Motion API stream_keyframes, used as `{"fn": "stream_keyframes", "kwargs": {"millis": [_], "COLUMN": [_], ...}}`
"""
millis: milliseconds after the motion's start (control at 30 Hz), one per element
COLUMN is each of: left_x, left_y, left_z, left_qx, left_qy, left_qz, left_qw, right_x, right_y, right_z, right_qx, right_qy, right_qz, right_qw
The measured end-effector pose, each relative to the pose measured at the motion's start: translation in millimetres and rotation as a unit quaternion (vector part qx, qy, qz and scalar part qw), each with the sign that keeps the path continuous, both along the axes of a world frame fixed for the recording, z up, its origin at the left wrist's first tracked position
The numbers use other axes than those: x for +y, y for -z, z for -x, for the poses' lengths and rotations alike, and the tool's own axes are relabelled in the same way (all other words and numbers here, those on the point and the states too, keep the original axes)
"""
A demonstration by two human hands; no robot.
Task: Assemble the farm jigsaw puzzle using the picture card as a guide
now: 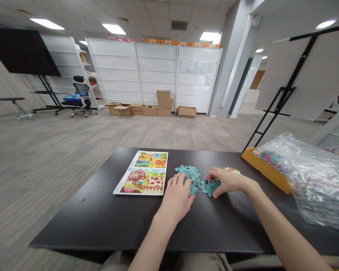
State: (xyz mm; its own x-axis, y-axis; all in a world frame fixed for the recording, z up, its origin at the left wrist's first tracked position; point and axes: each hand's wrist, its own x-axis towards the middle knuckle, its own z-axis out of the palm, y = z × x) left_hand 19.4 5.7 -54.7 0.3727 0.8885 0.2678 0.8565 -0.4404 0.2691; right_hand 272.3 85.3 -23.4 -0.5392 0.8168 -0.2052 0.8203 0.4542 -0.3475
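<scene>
"Puzzle pieces [191, 176], teal ones: where are they?"

"On the black table [81, 222], in a loose heap between the two hands, some lying joined, some apart."

"What's the left hand [175, 201] doing?"

"Resting on the near edge of the heap, fingers close together and curved down, fingertips on the teal. Whether it's pinching one, I can't tell."

"And the right hand [228, 181]?"

"Arched over the right side of the heap, fingers slightly spread, thumb down on a teal piece. I can't make out a pinch there either."

"Anything else by that hand?"

"Just past its fingertips lie a few cream and green pieces [232, 170], too small to make out."

"Left of the heap?"

"A picture sheet [142, 173], just beside the left hand, with two cartoon scenes: a lion above, a farm below."

"Further right?"

"A yellow tray [267, 171] at the table's edge, partly under a clear plastic bag [305, 180], with something colourful showing through. Beyond the table, cardboard boxes [158, 107] sit along white panels [156, 71], and an easel [282, 94] stands to the right."
</scene>
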Motion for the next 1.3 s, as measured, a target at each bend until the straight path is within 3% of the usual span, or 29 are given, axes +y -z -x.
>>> {"fn": "stream_keyframes", "kwargs": {"millis": [133, 233, 300, 367, 467, 567, 733, 967, 1300], "left_x": [-0.6, -1.5, -1.9, -2.0, -1.9, -1.8, -1.9, -2.1, -1.6], "left_y": [-1.0, -3.1, -4.7, -5.7, -5.7, -4.8, -4.8, -6.1, -4.1], "left_z": [0.5, 0.5, 0.4, 0.3, 0.3, 0.5, 1.1, 2.5, 2.3], "left_qx": [0.002, 0.005, 0.007, 0.007, 0.005, 0.006, 0.006, 0.004, 0.004], "left_qy": [0.0, 0.001, 0.001, 0.003, 0.005, 0.004, 0.008, 0.009, 0.007], "left_qz": [0.002, 0.006, 0.012, 0.016, 0.014, 0.006, 0.0, 0.005, 0.001], "left_qw": [1.0, 1.0, 1.0, 1.0, 1.0, 1.0, 1.0, 1.0, 1.0], "right_x": [3.1, 6.7, 10.6, 15.7, 23.5, 27.5, 23.1, 3.5, -16.1], "right_y": [-2.0, -7.8, -10.5, -9.8, -2.1, 7.1, 9.0, -2.6, -8.0], "right_z": [-5.9, -14.3, -19.3, -21.9, -19.9, -14.1, -6.4, 7.9, 23.5], "right_qx": [0.014, 0.09, 0.154, 0.194, 0.175, 0.109, 0.051, 0.03, 0.009], "right_qy": [0.017, 0.004, 0.012, 0.047, 0.075, 0.054, 0.017, -0.031, -0.044], "right_qz": [0.017, 0.07, 0.067, -0.009, -0.17, -0.229, -0.132, -0.048, -0.045], "right_qw": [1.0, 0.993, 0.986, 0.98, 0.967, 0.966, 0.99, 0.998, 0.998]}}
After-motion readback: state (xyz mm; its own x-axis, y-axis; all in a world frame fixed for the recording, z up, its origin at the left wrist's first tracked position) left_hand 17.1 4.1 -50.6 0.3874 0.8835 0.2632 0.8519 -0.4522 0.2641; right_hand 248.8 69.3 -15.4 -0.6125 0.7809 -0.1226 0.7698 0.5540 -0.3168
